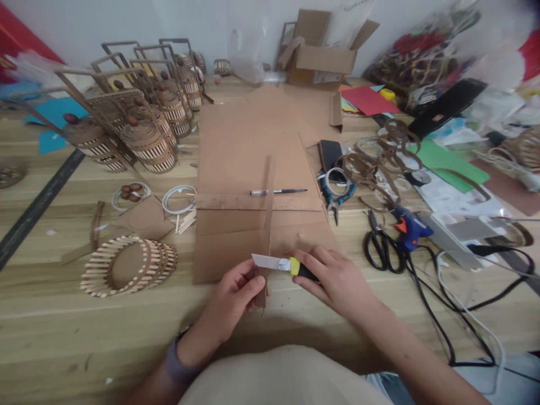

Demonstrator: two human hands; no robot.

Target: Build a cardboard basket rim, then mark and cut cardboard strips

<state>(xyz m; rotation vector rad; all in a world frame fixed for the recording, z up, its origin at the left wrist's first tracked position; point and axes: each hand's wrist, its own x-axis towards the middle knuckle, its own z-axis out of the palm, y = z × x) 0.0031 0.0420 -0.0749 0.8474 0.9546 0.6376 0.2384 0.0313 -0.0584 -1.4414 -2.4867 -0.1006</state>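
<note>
My left hand [241, 289] pinches the near end of a thin brown strip [269, 225], which stretches away from me above the cardboard. Closed around the black and yellow handle of a utility knife [297, 267] is my right hand [331, 278]. The knife's blade points left and lies across the strip, close to my left fingertips. Beneath both is a large cardboard sheet [236, 152]. A pen [291, 191] rests on the sheet, partly behind the strip.
Lidded woven baskets [147, 140] with tall handles stand at the back left. A slatted ring [126, 267] lies at the left. Pliers [333, 205], scissors [382, 247] and a blue glue gun [409, 228] with cables are at the right. An open carton [323, 62] sits at the back.
</note>
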